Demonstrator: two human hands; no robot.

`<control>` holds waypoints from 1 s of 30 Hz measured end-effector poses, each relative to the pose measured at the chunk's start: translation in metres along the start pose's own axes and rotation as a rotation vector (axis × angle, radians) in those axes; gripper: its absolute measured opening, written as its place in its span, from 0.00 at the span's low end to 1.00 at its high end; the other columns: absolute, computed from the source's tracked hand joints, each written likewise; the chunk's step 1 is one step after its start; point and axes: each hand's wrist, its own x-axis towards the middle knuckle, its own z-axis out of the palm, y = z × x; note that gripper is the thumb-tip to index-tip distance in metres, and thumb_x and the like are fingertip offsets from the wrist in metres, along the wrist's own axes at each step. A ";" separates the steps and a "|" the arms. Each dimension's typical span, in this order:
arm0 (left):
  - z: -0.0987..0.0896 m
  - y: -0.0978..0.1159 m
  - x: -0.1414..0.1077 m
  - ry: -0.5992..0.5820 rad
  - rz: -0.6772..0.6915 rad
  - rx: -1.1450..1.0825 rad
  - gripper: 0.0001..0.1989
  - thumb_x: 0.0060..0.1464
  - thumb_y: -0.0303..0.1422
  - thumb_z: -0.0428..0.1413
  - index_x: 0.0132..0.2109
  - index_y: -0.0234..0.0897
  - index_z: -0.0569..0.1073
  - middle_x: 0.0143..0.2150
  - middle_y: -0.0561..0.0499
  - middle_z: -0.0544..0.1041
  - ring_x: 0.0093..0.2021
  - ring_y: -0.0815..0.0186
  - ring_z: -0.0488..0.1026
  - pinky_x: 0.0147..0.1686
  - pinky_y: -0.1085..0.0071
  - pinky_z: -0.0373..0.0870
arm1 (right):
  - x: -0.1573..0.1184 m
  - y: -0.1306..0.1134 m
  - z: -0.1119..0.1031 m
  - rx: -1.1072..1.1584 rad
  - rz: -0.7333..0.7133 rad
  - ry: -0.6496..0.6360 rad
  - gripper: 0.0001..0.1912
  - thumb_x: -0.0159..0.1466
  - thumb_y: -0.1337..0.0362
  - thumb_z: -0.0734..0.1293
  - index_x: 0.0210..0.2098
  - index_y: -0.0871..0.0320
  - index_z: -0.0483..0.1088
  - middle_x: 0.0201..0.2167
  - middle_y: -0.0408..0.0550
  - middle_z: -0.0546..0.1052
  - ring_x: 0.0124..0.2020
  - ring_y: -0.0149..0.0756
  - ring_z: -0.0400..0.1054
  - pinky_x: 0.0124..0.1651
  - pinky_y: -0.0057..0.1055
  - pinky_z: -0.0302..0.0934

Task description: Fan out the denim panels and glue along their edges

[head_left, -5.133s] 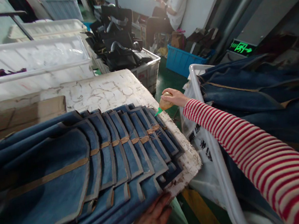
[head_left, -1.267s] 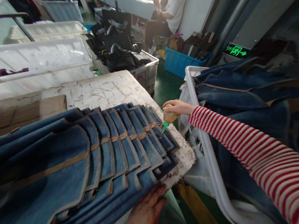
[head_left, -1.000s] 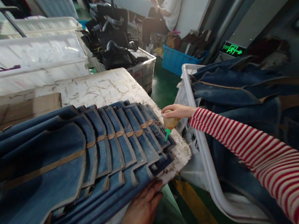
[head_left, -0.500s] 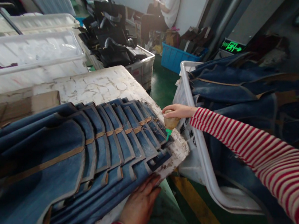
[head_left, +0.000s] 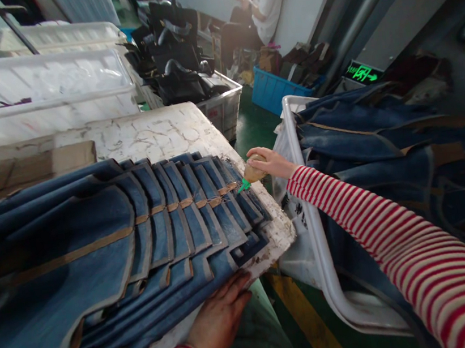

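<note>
My right hand is wrapped round a yellowish squeeze bottle with a green nozzle. The nozzle points down and left, at the right end of a row of overlapping blue denim-like pieces. Grey edging and a brown strip run along these pieces, with loose threads near the strip. At the table's near edge, my left hand lies with fingers stretched out against the lowest pieces, its fingertips by their right corner. Whether the nozzle tip touches the fabric I cannot tell.
The pieces lie on a worn white table with a cardboard piece behind them. To the right stands a white bin of similar blue pieces. Behind are a crate of black bags, a blue crate and a seated person.
My right hand has moved the bottle left and away from me, from the table's right corner to beside the brown strip. My left hand has stayed in place.
</note>
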 end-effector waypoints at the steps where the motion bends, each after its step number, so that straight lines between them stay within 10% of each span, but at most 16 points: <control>1: 0.000 0.000 0.000 0.000 0.003 0.003 0.25 0.50 0.21 0.46 0.54 0.45 0.64 0.63 0.55 0.56 0.61 0.62 0.56 0.55 0.62 0.63 | 0.001 0.000 -0.001 0.001 0.003 -0.013 0.19 0.57 0.55 0.61 0.43 0.59 0.68 0.41 0.48 0.72 0.42 0.36 0.65 0.46 0.31 0.58; 7: 0.003 -0.002 -0.002 0.014 0.021 0.005 0.26 0.49 0.21 0.46 0.55 0.45 0.63 0.64 0.56 0.53 0.62 0.63 0.53 0.57 0.63 0.61 | -0.007 0.001 -0.006 0.027 0.113 -0.310 0.17 0.56 0.57 0.63 0.42 0.59 0.69 0.35 0.44 0.74 0.34 0.33 0.66 0.36 0.27 0.60; 16: -0.002 -0.001 -0.001 -0.019 0.006 0.004 0.24 0.50 0.21 0.46 0.54 0.44 0.64 0.63 0.56 0.54 0.61 0.64 0.54 0.57 0.63 0.62 | 0.012 -0.008 -0.002 -0.031 -0.006 0.095 0.19 0.58 0.55 0.61 0.43 0.60 0.67 0.40 0.49 0.70 0.41 0.36 0.64 0.45 0.32 0.57; 30: 0.005 -0.003 -0.002 0.022 -0.003 -0.043 0.28 0.47 0.19 0.46 0.54 0.45 0.63 0.64 0.57 0.54 0.62 0.64 0.54 0.58 0.64 0.60 | 0.024 0.000 0.004 0.023 0.010 0.102 0.18 0.57 0.55 0.61 0.42 0.58 0.67 0.40 0.48 0.70 0.42 0.37 0.64 0.46 0.32 0.57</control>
